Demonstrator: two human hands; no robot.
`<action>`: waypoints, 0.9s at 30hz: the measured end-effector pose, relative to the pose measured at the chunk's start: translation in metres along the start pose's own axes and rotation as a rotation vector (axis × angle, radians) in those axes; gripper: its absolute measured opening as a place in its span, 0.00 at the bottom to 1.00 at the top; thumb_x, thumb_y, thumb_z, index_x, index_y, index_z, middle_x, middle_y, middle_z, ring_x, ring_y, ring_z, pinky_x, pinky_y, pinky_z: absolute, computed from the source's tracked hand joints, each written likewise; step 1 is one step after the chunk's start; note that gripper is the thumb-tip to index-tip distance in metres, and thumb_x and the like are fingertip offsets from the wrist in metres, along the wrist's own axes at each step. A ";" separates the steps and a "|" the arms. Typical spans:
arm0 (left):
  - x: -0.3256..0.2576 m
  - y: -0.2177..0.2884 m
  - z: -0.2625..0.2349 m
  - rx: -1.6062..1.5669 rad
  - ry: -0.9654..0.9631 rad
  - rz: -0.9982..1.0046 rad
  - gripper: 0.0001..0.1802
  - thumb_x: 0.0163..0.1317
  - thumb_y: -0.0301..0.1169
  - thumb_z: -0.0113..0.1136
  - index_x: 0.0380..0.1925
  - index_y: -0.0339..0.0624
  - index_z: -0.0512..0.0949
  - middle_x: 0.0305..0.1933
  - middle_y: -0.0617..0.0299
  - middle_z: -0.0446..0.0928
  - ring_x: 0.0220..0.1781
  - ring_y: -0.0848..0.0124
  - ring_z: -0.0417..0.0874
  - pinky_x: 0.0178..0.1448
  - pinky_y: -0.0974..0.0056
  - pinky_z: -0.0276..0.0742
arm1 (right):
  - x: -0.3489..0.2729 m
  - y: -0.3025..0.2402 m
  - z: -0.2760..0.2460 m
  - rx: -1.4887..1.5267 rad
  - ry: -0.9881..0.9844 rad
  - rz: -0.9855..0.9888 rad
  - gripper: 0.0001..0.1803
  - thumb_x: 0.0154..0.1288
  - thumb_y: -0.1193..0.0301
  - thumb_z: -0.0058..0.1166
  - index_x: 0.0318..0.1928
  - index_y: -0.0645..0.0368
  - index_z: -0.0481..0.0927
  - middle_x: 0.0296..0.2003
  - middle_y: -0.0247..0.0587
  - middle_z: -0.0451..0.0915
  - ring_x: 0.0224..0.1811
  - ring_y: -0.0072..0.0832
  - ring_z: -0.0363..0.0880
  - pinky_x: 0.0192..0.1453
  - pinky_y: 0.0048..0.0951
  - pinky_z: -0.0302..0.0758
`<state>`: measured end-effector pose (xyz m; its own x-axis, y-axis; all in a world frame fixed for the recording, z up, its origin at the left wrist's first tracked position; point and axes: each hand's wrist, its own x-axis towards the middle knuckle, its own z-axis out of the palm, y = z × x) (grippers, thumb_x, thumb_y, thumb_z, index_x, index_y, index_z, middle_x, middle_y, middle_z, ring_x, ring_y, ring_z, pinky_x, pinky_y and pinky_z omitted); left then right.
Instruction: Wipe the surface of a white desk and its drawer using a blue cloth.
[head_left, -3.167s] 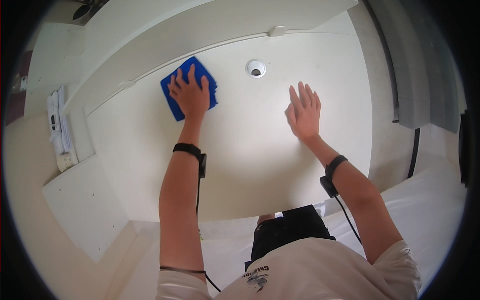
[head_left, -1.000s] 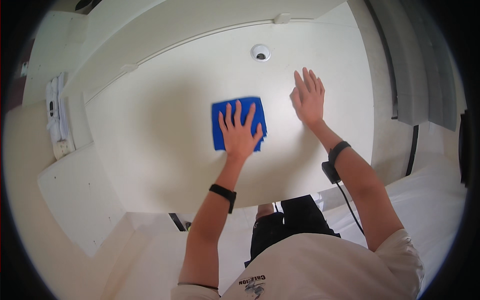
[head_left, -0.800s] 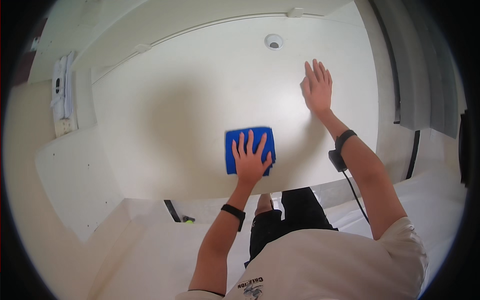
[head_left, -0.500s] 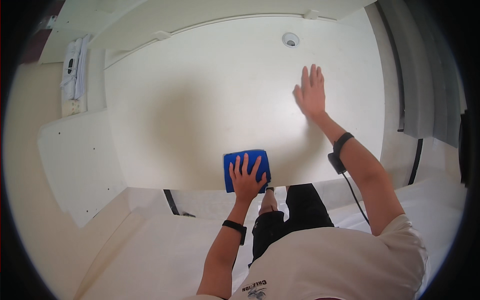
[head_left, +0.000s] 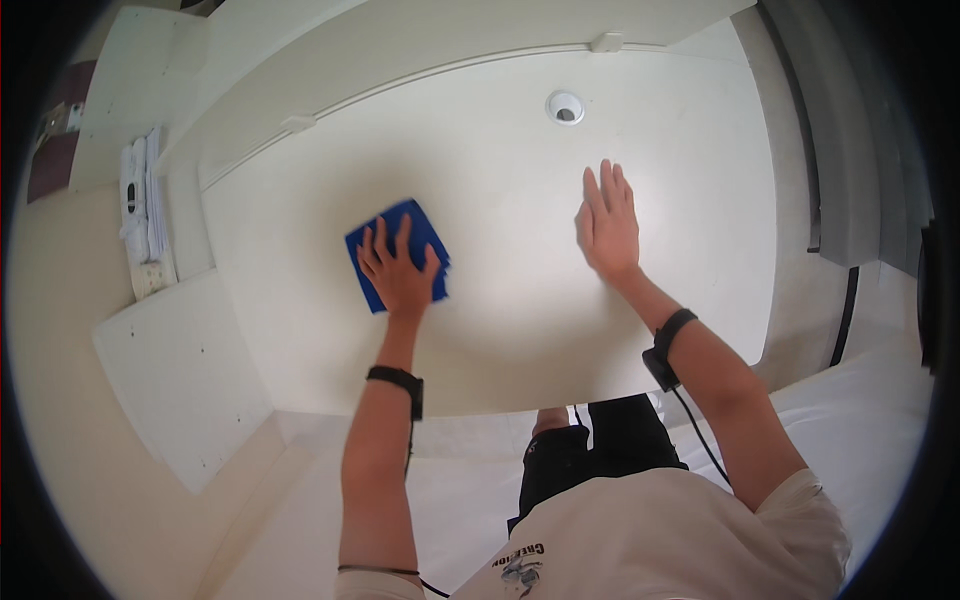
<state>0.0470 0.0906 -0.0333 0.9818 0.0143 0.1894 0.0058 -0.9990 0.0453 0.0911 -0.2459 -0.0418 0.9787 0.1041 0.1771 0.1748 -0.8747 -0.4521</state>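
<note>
My left hand point(head_left: 403, 284) lies with its fingers spread over a folded blue cloth point(head_left: 420, 230), pressing it against the white tabletop point(head_left: 500, 300). The cloth is turned at an angle, left of the table's middle, and its right edge looks crumpled. Farther right, my right hand point(head_left: 612, 228) rests palm down with its fingers stretched out and nothing in it. It is nearest to a round white cable hole point(head_left: 565, 108) toward the back of the table.
A raised white panel point(head_left: 450, 50) with small brackets runs along the table's far edge. At left, a white power strip point(head_left: 132, 190) stands beside a white side board point(head_left: 185, 370). Grey curtain folds point(head_left: 870, 150) hang at right. A cable point(head_left: 700, 435) trails from my right wristband.
My left hand has slid the blue cloth from the table's near edge away and to the left, turning it. My right hand sits slightly nearer to me, and the view has shifted a little.
</note>
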 end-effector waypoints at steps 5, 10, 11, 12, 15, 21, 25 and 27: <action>0.129 0.010 0.032 -0.048 -0.017 -0.006 0.31 0.69 0.50 0.57 0.71 0.57 0.72 0.75 0.47 0.63 0.79 0.46 0.56 0.82 0.40 0.43 | 0.004 -0.003 -0.002 0.014 -0.059 -0.009 0.29 0.72 0.73 0.48 0.73 0.62 0.66 0.75 0.62 0.60 0.77 0.60 0.58 0.78 0.54 0.60; 0.195 0.088 0.054 -0.107 0.088 0.145 0.30 0.68 0.49 0.59 0.69 0.57 0.74 0.73 0.47 0.68 0.77 0.45 0.61 0.80 0.35 0.49 | 0.004 -0.004 -0.001 0.019 -0.058 -0.003 0.30 0.72 0.74 0.48 0.73 0.60 0.66 0.75 0.61 0.58 0.77 0.59 0.57 0.78 0.55 0.60; 0.196 0.102 0.055 -0.116 0.075 0.166 0.30 0.70 0.48 0.58 0.71 0.59 0.71 0.74 0.46 0.66 0.77 0.44 0.61 0.80 0.36 0.49 | 0.004 -0.004 -0.001 0.022 -0.065 0.015 0.30 0.72 0.74 0.48 0.73 0.60 0.66 0.75 0.61 0.58 0.77 0.58 0.57 0.78 0.55 0.60; 0.192 0.114 0.054 -0.121 0.099 0.174 0.31 0.70 0.49 0.58 0.71 0.59 0.71 0.74 0.47 0.66 0.77 0.44 0.61 0.80 0.35 0.50 | 0.004 -0.004 -0.001 0.021 -0.066 0.000 0.30 0.71 0.74 0.48 0.73 0.60 0.66 0.75 0.61 0.58 0.77 0.58 0.57 0.78 0.55 0.60; 0.160 0.134 0.044 -0.151 0.005 0.219 0.31 0.68 0.48 0.59 0.71 0.61 0.71 0.75 0.50 0.65 0.77 0.45 0.61 0.80 0.36 0.50 | 0.005 -0.003 -0.002 0.017 -0.070 -0.004 0.30 0.71 0.75 0.48 0.73 0.60 0.66 0.75 0.61 0.58 0.77 0.59 0.57 0.79 0.55 0.58; 0.007 0.152 0.005 -0.231 -0.184 0.186 0.34 0.65 0.49 0.59 0.72 0.61 0.72 0.77 0.50 0.62 0.80 0.45 0.56 0.81 0.35 0.46 | 0.004 -0.001 -0.003 0.014 -0.030 -0.013 0.29 0.70 0.76 0.47 0.72 0.61 0.69 0.74 0.61 0.62 0.77 0.58 0.58 0.79 0.53 0.59; -0.102 0.149 -0.025 -0.285 -0.224 0.158 0.33 0.64 0.49 0.61 0.70 0.61 0.74 0.77 0.48 0.63 0.79 0.44 0.57 0.81 0.35 0.47 | 0.002 0.001 0.000 -0.004 0.020 -0.027 0.29 0.70 0.77 0.47 0.71 0.60 0.71 0.73 0.59 0.64 0.77 0.57 0.59 0.79 0.51 0.60; -0.146 0.143 -0.037 -0.297 -0.216 0.115 0.33 0.64 0.50 0.61 0.70 0.62 0.75 0.76 0.48 0.64 0.79 0.44 0.58 0.80 0.34 0.49 | 0.001 0.003 0.002 -0.019 0.041 -0.024 0.29 0.70 0.77 0.47 0.71 0.59 0.71 0.74 0.58 0.64 0.77 0.56 0.59 0.79 0.51 0.60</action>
<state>-0.1026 -0.0524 -0.0182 0.9904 -0.1382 -0.0001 -0.1307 -0.9370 0.3240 0.0924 -0.2474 -0.0445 0.9690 0.1062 0.2232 0.1958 -0.8808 -0.4311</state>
